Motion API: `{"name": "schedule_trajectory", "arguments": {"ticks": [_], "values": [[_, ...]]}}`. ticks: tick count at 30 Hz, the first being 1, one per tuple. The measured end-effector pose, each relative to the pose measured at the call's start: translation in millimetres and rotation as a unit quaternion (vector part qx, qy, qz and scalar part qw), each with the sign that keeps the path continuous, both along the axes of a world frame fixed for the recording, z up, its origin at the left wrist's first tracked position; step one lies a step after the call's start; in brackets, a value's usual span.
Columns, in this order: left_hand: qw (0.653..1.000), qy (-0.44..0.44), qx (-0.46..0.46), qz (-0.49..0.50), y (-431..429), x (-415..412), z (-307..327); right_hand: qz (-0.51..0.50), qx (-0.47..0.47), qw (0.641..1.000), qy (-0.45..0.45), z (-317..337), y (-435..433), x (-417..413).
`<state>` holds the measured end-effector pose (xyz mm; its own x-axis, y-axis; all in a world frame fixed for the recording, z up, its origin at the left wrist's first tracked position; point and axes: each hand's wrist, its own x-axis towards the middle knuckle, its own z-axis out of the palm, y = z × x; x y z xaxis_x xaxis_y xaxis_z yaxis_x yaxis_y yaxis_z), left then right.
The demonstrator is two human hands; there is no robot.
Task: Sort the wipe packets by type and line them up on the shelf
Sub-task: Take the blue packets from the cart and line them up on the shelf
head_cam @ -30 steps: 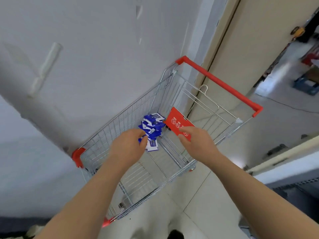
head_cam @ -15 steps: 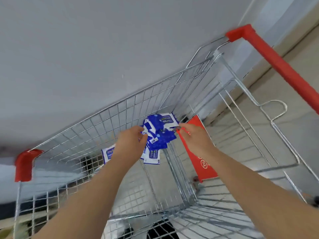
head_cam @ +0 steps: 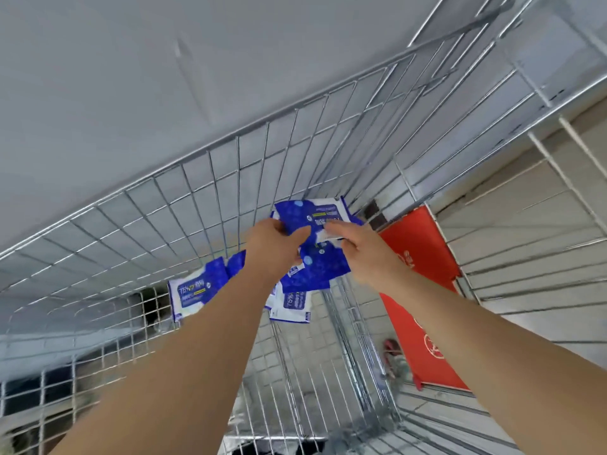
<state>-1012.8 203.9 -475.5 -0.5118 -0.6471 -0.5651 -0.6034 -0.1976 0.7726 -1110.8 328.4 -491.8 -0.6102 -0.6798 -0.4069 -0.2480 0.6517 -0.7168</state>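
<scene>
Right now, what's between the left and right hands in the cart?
Head view: a bunch of blue wipe packets fills the gap between the left hand and the right hand; both hands touch it.

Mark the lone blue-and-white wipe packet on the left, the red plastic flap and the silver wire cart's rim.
Lone blue-and-white wipe packet (head_cam: 193, 292): head view, its printed front.
Red plastic flap (head_cam: 425, 251): head view, its upper panel.
Silver wire cart (head_cam: 238, 137): head view, its far top rim.
</scene>
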Motion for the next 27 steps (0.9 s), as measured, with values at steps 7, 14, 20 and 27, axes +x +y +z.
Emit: {"name": "schedule_trajectory", "arguments": {"ticks": [7, 14, 20, 27], "values": [[0.998, 0.010, 0.037, 0.058, -11, 24, -12, -0.116, -0.029, 0.991, -0.054, -2, 8, 2], [0.992, 0.006, 0.034, 0.122, -26, 68, -24, -0.210, -0.036, 0.977, -0.003, -10, -7, 11], [0.989, 0.026, 0.025, 0.143, -23, 75, -29, -0.252, -0.011, 0.968, 0.019, -14, -22, 20], [0.978, 0.029, 0.015, 0.205, -26, 100, -32, -0.439, -0.105, 0.887, -0.098, -17, -27, 35]]}}
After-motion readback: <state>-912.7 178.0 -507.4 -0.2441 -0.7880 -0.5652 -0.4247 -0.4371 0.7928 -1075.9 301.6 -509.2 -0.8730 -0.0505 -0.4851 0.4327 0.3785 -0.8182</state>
